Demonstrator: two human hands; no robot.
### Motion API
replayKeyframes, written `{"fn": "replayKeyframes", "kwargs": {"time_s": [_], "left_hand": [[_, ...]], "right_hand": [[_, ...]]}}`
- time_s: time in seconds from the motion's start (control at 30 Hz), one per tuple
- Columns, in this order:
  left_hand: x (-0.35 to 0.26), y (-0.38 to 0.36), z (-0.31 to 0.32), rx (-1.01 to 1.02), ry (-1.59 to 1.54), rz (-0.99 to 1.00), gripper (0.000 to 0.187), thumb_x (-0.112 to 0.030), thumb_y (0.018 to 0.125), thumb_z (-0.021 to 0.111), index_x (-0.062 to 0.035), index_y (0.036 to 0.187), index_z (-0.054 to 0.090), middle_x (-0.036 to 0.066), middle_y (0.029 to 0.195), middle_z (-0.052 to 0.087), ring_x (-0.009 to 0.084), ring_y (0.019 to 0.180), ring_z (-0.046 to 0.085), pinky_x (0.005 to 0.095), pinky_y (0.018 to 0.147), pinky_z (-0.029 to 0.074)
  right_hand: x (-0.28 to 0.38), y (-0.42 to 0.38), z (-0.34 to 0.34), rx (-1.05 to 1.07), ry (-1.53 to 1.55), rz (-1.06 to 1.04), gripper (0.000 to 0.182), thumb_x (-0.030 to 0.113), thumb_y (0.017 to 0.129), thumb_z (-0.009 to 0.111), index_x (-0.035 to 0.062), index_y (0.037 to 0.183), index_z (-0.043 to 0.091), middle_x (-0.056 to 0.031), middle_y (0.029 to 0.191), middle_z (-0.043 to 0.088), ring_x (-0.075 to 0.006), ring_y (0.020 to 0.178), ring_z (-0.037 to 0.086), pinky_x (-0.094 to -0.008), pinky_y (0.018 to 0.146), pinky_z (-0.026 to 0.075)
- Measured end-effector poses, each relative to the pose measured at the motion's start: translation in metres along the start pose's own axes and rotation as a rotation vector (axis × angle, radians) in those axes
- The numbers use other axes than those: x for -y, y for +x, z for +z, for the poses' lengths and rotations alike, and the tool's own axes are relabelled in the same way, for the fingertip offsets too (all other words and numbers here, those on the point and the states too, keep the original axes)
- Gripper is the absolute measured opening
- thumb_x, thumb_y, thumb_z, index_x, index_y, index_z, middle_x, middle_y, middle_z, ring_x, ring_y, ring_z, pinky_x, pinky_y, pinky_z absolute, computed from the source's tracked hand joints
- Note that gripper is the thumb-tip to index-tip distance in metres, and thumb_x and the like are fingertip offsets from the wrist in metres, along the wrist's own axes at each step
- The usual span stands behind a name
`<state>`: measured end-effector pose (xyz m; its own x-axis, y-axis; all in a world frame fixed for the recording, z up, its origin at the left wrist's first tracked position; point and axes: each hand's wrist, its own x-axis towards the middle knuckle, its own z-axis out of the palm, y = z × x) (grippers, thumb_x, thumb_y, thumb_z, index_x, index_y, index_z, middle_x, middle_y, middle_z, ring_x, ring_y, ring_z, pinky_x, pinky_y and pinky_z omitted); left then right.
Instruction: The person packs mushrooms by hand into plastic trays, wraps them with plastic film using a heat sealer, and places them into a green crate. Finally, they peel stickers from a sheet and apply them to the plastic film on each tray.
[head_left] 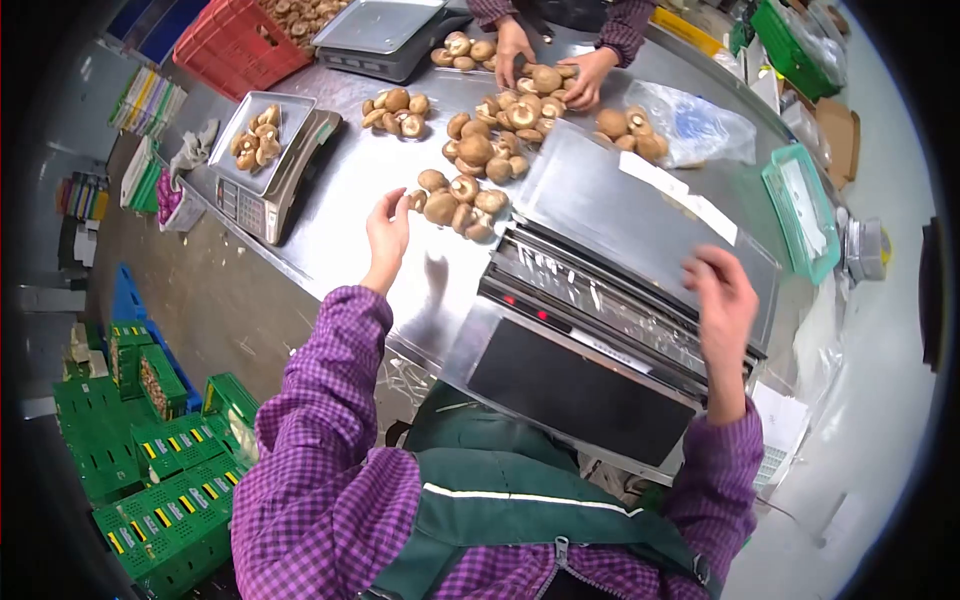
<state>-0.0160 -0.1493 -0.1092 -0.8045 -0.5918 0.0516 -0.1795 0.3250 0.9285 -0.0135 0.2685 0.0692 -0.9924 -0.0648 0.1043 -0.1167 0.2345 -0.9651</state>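
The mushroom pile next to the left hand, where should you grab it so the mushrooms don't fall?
Probably low around the mushroom pile, coming from the left, where the left hand already is; the machine with red lights crowds its right side. It's a loose heap of round caps, so curved fingers should scoop several together; pinching would likely lift just one.

Head-worn view, facing forward, down over table (350, 180).
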Motion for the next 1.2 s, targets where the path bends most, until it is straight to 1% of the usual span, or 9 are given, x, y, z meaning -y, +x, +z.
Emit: {"fn": "replayKeyframes", "kwargs": {"time_s": [0.1, 0.2, 0.3, 0.53, 0.57, 0.63, 0.77, 1.0, 1.2], "left_hand": [[0.042, 0.055, -0.003, 0.029, 0.200, -0.200, 0.030, -0.011, 0.083, 0.059, 0.0011, 0.111, 0.060, 0.012, 0.094, 0.066, 0.0188, 0.087, 0.061, 0.0297, 0.078, 0.048], [0.052, 0.089, -0.011, 0.464, 0.091, -0.447, 0.032, -0.008, 0.080, 0.058, 0.0024, 0.110, 0.060, 0.012, 0.092, 0.066, 0.0180, 0.079, 0.063, 0.0293, 0.072, 0.050], [0.070, 0.106, -0.005, 0.656, 0.042, -0.383, 0.029, -0.007, 0.079, 0.058, 0.0026, 0.106, 0.062, 0.011, 0.087, 0.066, 0.0163, 0.074, 0.063, 0.0290, 0.068, 0.051], [0.109, 0.073, -0.060, 0.335, 0.130, -0.317, 0.023, -0.007, 0.078, 0.060, 0.0032, 0.098, 0.065, 0.011, 0.083, 0.067, 0.0174, 0.077, 0.063, 0.0288, 0.071, 0.051], [0.114, 0.066, -0.072, 0.289, 0.134, -0.319, 0.023, -0.006, 0.079, 0.060, 0.0032, 0.100, 0.064, 0.011, 0.085, 0.067, 0.0174, 0.079, 0.064, 0.0286, 0.071, 0.051], [0.118, 0.052, -0.091, 0.252, 0.068, -0.371, 0.023, -0.005, 0.080, 0.060, 0.0032, 0.101, 0.063, 0.011, 0.086, 0.067, 0.0169, 0.079, 0.064, 0.0281, 0.071, 0.051], [0.115, 0.031, -0.114, 0.226, -0.081, -0.456, 0.020, -0.001, 0.086, 0.055, 0.0050, 0.105, 0.057, 0.005, 0.083, 0.062, 0.0115, 0.074, 0.060, 0.0239, 0.064, 0.051], [-0.019, 0.017, -0.126, 0.224, -0.221, -0.319, 0.028, -0.004, 0.085, 0.060, 0.0076, 0.111, 0.056, 0.008, 0.088, 0.063, 0.0116, 0.074, 0.061, 0.0241, 0.062, 0.054], [-0.123, 0.000, -0.009, 0.584, -0.272, -0.025, 0.028, -0.005, 0.082, 0.061, 0.0069, 0.107, 0.058, 0.010, 0.086, 0.064, 0.0128, 0.075, 0.062, 0.0252, 0.059, 0.055]], "right_hand": [[0.026, 0.050, 0.091, 0.352, -0.072, -0.020, 0.017, 0.006, 0.087, 0.054, -0.0024, 0.101, 0.060, -0.0079, 0.085, 0.064, -0.0133, 0.078, 0.061, -0.0260, 0.070, 0.049], [0.029, 0.082, 0.162, 0.592, -0.207, -0.114, 0.017, 0.008, 0.086, 0.055, -0.0003, 0.100, 0.061, -0.0093, 0.083, 0.064, -0.0134, 0.072, 0.060, -0.0265, 0.067, 0.048], [0.021, 0.111, 0.215, 0.704, -0.376, -0.075, 0.020, 0.014, 0.083, 0.056, 0.0004, 0.096, 0.063, -0.0160, 0.080, 0.064, -0.0235, 0.073, 0.063, -0.0329, 0.069, 0.048], [-0.087, 0.166, 0.300, 1.097, -0.897, 0.183, 0.018, 0.010, 0.079, 0.052, 0.0000, 0.082, 0.066, -0.0184, 0.075, 0.064, -0.0306, 0.065, 0.064, -0.0399, 0.059, 0.051], [-0.100, 0.166, 0.315, 1.111, -0.895, 0.179, 0.018, 0.010, 0.079, 0.052, 0.0000, 0.082, 0.066, -0.0184, 0.075, 0.064, -0.0306, 0.065, 0.064, -0.0399, 0.059, 0.051], [-0.121, 0.162, 0.343, 1.096, -0.694, 0.786, 0.016, 0.009, 0.086, 0.048, -0.0013, 0.091, 0.060, -0.0122, 0.080, 0.064, -0.0171, 0.061, 0.061, -0.0289, 0.051, 0.053], [-0.134, 0.144, 0.378, 1.098, -0.379, 0.806, 0.015, 0.008, 0.091, 0.045, -0.0040, 0.092, 0.054, -0.0093, 0.080, 0.061, -0.0136, 0.062, 0.061, -0.0242, 0.051, 0.054], [-0.035, 0.149, 0.283, 1.041, -0.311, 0.512, 0.017, 0.012, 0.091, 0.044, -0.0022, 0.090, 0.053, -0.0073, 0.079, 0.061, -0.0115, 0.063, 0.060, -0.0228, 0.055, 0.051], [-0.005, 0.111, 0.085, 0.607, -0.303, 0.471, 0.019, 0.013, 0.091, 0.045, -0.0002, 0.095, 0.058, 0.0002, 0.076, 0.056, -0.0049, 0.063, 0.053, -0.0178, 0.055, 0.047]]}}
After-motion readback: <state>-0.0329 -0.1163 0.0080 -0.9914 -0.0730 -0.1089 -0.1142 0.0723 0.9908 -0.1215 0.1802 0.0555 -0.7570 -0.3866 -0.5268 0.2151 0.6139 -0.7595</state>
